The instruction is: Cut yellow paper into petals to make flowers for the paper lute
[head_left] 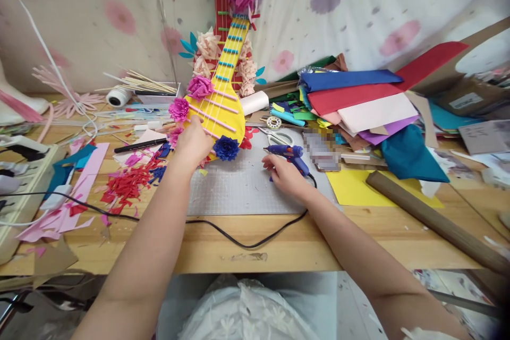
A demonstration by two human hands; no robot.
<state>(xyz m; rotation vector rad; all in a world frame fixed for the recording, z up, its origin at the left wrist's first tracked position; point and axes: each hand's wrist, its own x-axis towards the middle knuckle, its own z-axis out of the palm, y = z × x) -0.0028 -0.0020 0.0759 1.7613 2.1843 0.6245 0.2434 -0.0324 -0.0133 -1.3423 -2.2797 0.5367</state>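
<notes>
My left hand [194,143] is closed on the lower edge of a yellow paper guitar [223,101] that leans up toward the wall, trimmed with pink, cream and blue paper flowers. A blue flower [226,147] sits just right of that hand. My right hand [283,174] grips a blue hot glue gun [290,154] resting on the grey cutting mat [243,186], nozzle pointing left. Its black cord [239,241] trails across the wooden table edge.
Stacked coloured paper sheets [358,101] fill the right side, with a yellow sheet [354,188] and a brown cardboard tube [434,220] nearer. Scissors [274,135] lie behind the glue gun. Red and pink paper scraps [127,183], a black pen [139,145] and skewers [139,82] lie left.
</notes>
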